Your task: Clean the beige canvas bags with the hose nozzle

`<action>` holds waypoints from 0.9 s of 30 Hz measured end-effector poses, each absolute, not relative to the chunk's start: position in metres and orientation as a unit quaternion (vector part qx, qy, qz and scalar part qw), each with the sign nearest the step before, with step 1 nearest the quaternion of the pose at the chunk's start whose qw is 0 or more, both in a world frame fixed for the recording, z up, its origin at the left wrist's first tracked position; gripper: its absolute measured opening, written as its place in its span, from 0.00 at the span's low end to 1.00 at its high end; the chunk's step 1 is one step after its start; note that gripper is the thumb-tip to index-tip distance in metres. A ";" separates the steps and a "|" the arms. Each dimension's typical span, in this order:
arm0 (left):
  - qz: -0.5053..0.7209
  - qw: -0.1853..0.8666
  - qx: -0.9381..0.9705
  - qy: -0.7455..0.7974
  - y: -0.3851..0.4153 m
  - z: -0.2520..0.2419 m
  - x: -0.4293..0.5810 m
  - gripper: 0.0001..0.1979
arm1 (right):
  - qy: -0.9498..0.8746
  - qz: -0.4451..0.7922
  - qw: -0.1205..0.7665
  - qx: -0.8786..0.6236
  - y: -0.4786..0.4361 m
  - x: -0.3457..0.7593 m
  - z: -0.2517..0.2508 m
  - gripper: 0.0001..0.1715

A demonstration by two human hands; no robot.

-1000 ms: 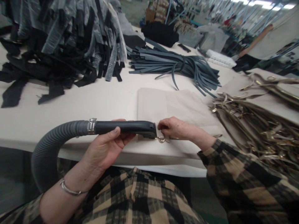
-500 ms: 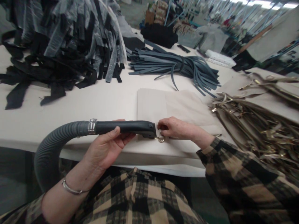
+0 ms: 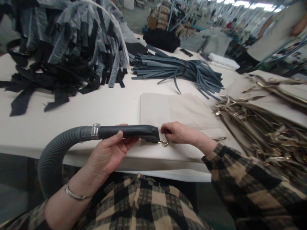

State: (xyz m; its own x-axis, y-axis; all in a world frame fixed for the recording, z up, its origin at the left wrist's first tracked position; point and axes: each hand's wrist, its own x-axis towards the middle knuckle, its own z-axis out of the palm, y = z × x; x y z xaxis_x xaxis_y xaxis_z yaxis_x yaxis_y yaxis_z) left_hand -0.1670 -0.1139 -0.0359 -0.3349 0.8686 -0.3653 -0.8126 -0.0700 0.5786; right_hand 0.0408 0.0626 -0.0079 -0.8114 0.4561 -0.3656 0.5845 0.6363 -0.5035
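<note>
In my left hand (image 3: 109, 153) lies a black clipper-like thread trimmer (image 3: 130, 131), with my thumb on top and fingers underneath. A ribbed grey hose (image 3: 54, 151) joins its rear end through a metal clamp (image 3: 95, 131). The trimmer's head points right, close to a small beige fabric tab (image 3: 161, 137) with a gold-coloured metal ring (image 3: 165, 143). My right hand (image 3: 178, 132) is closed, pinching the tab at its edge; its fingertips are partly hidden. The tab belongs to a folded beige fabric piece (image 3: 154, 107) lying flat at the table's front edge.
Dark blue-grey strips (image 3: 168, 65) lie bundled behind the fabric. Black straps (image 3: 59, 76), some in clear plastic, are heaped at left. At right is a pile of beige pieces (image 3: 259, 127) with gold-coloured metal parts. A person (image 3: 271, 38) stands beyond the table (image 3: 96, 105).
The tab stands more upright beside the trimmer's head, and the ring has turned slightly. Both hands keep nearly the same place. The view has shifted a little.
</note>
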 end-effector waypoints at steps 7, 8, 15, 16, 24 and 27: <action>0.733 0.553 0.071 0.390 -0.117 -0.028 -0.168 0.19 | 0.894 -0.337 0.060 0.289 0.059 0.049 -0.011 0.11; 0.731 0.554 0.070 0.391 -0.116 -0.028 -0.167 0.19 | 0.892 -0.346 0.051 0.286 0.058 0.051 -0.012 0.12; 0.729 0.558 0.064 0.391 -0.111 -0.027 -0.164 0.18 | 0.914 -0.321 0.005 0.249 0.053 0.059 -0.026 0.07; 0.731 0.557 0.067 0.388 -0.112 -0.026 -0.165 0.18 | 0.918 -0.305 -0.002 0.253 0.051 0.058 -0.028 0.07; 0.735 0.545 0.102 0.391 -0.118 -0.021 -0.164 0.17 | 0.917 -0.289 0.011 0.276 0.040 0.057 -0.019 0.07; 0.731 0.544 0.105 0.399 -0.121 -0.016 -0.163 0.18 | 0.831 -0.460 -0.021 0.311 0.053 0.066 -0.021 0.05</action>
